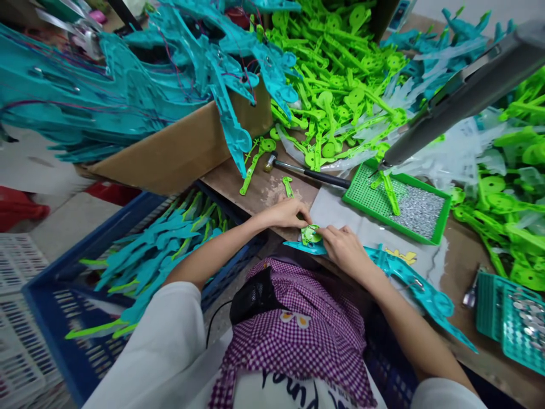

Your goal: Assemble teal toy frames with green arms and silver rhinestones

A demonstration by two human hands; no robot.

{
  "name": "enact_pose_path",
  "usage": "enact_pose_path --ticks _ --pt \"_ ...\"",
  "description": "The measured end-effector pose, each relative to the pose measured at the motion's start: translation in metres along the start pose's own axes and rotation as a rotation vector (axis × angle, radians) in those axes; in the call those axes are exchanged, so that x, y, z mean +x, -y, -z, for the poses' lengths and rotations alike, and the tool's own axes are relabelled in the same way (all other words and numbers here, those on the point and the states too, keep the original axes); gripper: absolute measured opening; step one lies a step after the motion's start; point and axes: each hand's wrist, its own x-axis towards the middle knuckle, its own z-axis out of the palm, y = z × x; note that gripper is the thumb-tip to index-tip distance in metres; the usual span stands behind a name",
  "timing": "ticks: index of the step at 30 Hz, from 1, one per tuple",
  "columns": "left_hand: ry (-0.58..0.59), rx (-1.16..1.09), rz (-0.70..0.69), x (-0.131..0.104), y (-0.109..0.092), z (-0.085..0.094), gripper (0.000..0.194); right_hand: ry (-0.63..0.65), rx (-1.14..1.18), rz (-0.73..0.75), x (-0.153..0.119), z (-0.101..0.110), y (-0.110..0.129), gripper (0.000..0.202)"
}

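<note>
Green disc [311, 233] between both hands

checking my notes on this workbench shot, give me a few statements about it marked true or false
1. Both hands meet on a small green round part. True.
2. The green tray holding small silver screws is blue. False: it is green.
3. The left hand grips the hammer. False: the hammer lies apart on the bench.
4. A long teal part lies under the right hand. True.
5. The blue crate holds only green parts. False: it holds mostly teal pieces with green ones.
</note>
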Motion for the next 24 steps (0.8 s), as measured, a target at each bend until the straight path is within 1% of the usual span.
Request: enact_pose_path --ticks 4,9,11,12,14,18,21,24 --pt "-0.031 0.065 0.044 -0.002 -0.006 -0.003 0.016 -0.009 0.111 -0.061 0.000 -0.001 -0.001 0.029" --pt "-0.043 0.103 0.039 -0.004 -0.008 -0.004 0.015 -0.130 0.338 -0.220 -0.003 -0.003 -0.001 0.019" --pt "-0.041 0.108 0.034 -0.004 -0.009 -0.003 0.015 -0.168 0.378 -0.245 -0.002 -0.004 0.002 0.016" --pt "-0.041 0.110 0.031 -0.004 -0.010 -0.003 0.014 -0.190 0.378 -0.233 -0.001 -0.005 0.004 0.015" --pt "-0.044 0.111 0.023 -0.005 -0.011 -0.003 0.014 -0.229 0.316 -0.143 -0.001 -0.008 0.009 0.015" --pt "-0.045 0.095 0.010 -0.005 -0.011 -0.002 0.013 -0.220 -0.010 0.123 -0.006 -0.014 0.013 0.021" --pt "-0.038 0.087 -0.001 -0.006 -0.009 -0.003 0.013 -0.220 -0.153 0.185 -0.014 -0.012 0.008 0.021" --pt "-0.030 0.099 -0.073 -0.007 -0.007 -0.004 0.014 -0.221 -0.172 0.196 -0.022 -0.008 -0.002 0.026"
